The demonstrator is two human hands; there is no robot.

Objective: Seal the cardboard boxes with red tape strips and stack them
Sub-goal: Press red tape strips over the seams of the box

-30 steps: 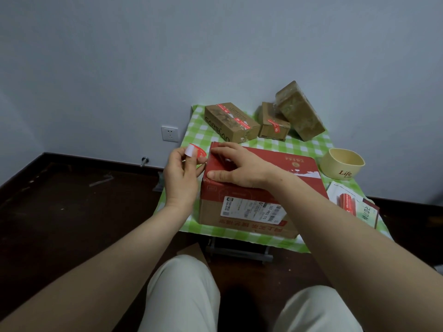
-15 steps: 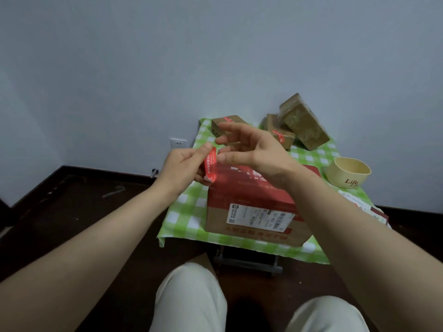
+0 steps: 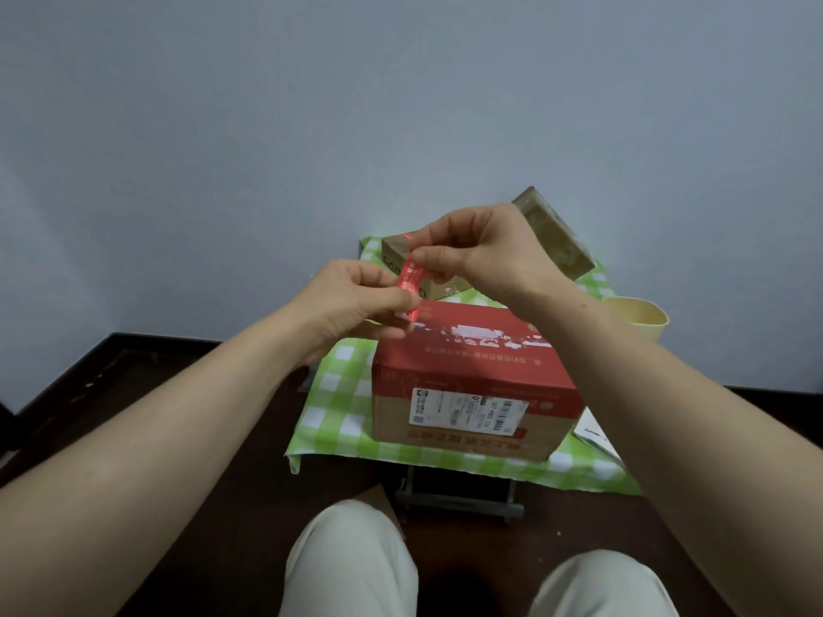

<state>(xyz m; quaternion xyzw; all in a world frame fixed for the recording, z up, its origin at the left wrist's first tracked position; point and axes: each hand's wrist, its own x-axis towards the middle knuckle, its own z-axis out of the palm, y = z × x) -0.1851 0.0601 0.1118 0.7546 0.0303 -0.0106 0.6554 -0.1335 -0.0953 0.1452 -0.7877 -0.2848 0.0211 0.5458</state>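
While the red tape strip (image 3: 410,278) hung in the air between the two hands, we noted that it touched no box. It stood nearly upright, leaning a little, above the far left corner of the big box (image 3: 481,358).

Grip: the right hand (image 3: 485,249) pinched the upper end of the strip between thumb and forefinger, with its other fingers curled. The left hand (image 3: 352,305) pinched the lower end, its fingers curled in close around it. Both hands were raised clear of the box top.

The big box sat on a green checked cloth (image 3: 334,394) with its flaps down. Its top was red with a torn white patch along the middle. A white shipping label (image 3: 467,411) was stuck on the near side.

Behind it we saw a small brown box (image 3: 394,251) lying flat, partly hidden by the hands, with red tape across its top. To the right of that, another brown box (image 3: 556,236) stood tilted; we could not tell what it leaned on.

A cream cup (image 3: 641,320) stood at the right edge of the cloth, well apart from the strip. Some papers (image 3: 594,431) lay near the right front corner of the big box.

Below the cloth a grey metal frame (image 3: 458,505) showed, over a dark floor (image 3: 133,394). Pale trousers (image 3: 352,563) filled the bottom of the view.
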